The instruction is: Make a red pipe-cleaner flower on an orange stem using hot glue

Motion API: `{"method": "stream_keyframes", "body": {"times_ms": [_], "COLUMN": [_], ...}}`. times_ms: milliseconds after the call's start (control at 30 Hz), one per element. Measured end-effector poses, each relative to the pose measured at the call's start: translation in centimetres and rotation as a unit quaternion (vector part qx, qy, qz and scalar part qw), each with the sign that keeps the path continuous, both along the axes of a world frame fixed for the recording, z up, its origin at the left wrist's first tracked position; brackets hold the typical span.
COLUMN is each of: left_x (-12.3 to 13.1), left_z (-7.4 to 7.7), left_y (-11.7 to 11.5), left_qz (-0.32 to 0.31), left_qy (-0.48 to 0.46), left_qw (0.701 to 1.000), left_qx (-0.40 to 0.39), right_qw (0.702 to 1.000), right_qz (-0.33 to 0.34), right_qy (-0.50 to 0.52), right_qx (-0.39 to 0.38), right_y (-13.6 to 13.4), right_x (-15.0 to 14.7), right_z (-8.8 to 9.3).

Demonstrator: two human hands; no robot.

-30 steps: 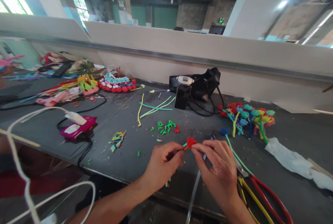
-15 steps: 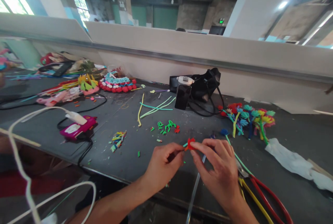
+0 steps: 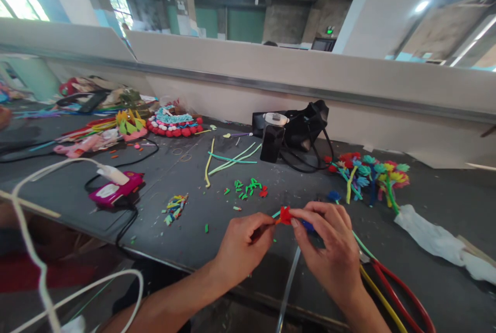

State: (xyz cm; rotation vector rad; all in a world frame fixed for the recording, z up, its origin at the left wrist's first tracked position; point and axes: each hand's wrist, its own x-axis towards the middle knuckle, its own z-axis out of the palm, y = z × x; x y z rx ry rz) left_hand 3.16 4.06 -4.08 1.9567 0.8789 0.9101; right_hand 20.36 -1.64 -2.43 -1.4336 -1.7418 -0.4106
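Observation:
Between my two hands is a small red pipe-cleaner flower [image 3: 285, 215] with an orange base. My left hand [image 3: 248, 237] pinches it at the base, thumb against fingertips. The thumb and index finger of my right hand [image 3: 329, 245] press on the right side of its red petals. A dark blue fuzzy piece [image 3: 308, 225] shows partly beneath my right fingers. Close to my right wrist lie pliers [image 3: 403, 291] with red and yellow handles, partly covered by the arm. Farther up are cut green pieces [image 3: 251, 186] and a small red piece [image 3: 263, 192].
A phone [image 3: 272, 144] leans in front of a black bag [image 3: 310, 126]. Pipe-cleaner flowers [image 3: 368, 173] lie at right. Loose pipe cleaners [image 3: 228, 160], colourful scraps [image 3: 176, 208] and a magenta power strip [image 3: 116, 188] with cables lie left. Another person's hand [image 3: 4, 117] shows at the left edge.
My right fingers have shifted slightly right, showing more of the red flower and the blue piece below. My left hand is almost still. The other person's hand at the far left has moved.

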Motion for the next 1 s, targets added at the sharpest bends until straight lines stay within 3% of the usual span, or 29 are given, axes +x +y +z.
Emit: {"method": "stream_keyframes", "body": {"times_ms": [400, 1000], "left_x": [-0.2, -0.3], "left_z": [-1.0, -0.7], "left_y": [0.2, 0.3], "left_qz": [-0.013, -0.010], "left_qy": [0.020, 0.035], "left_qw": [0.993, 0.994], "left_qx": [0.117, 0.103], "right_qw": [1.000, 0.998], "right_qz": [0.025, 0.002], "right_qy": [-0.006, -0.037], "right_qx": [-0.016, -0.042], "right_y": [-0.1, 0.1], "right_x": [-0.1, -0.3], "right_z": [0.3, 0.3]}}
